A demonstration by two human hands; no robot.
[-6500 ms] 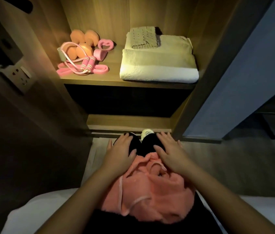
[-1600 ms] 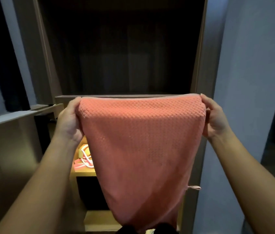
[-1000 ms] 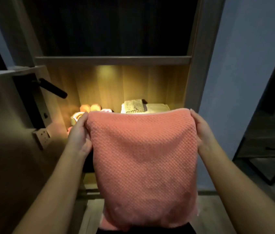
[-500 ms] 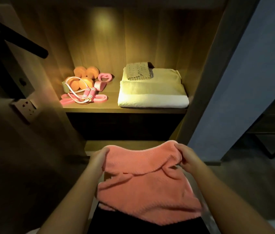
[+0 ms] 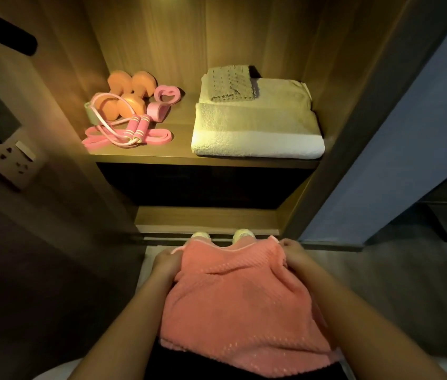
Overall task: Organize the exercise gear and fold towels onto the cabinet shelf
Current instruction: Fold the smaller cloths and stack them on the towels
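Both hands grip the far edge of the coral towel (image 5: 236, 303), the left hand (image 5: 166, 263) at its left corner and the right hand (image 5: 295, 256) at its right, set well apart. A second ago the towel hung spread in front of the cabinet. Now it has come down and lies draped over the person's lap, its far edge near the shoes (image 5: 200, 235). I read that as laying it flat for the next fold, so it is not yet on the shelf (image 5: 181, 127). There, the dumbbells (image 5: 131, 91) and jump rope (image 5: 134, 130) sit grouped at the left. At the right lies the white towel (image 5: 258, 127), folded, with a small cloth (image 5: 230, 83) on top. The coral piece seems to be the last one to stow.
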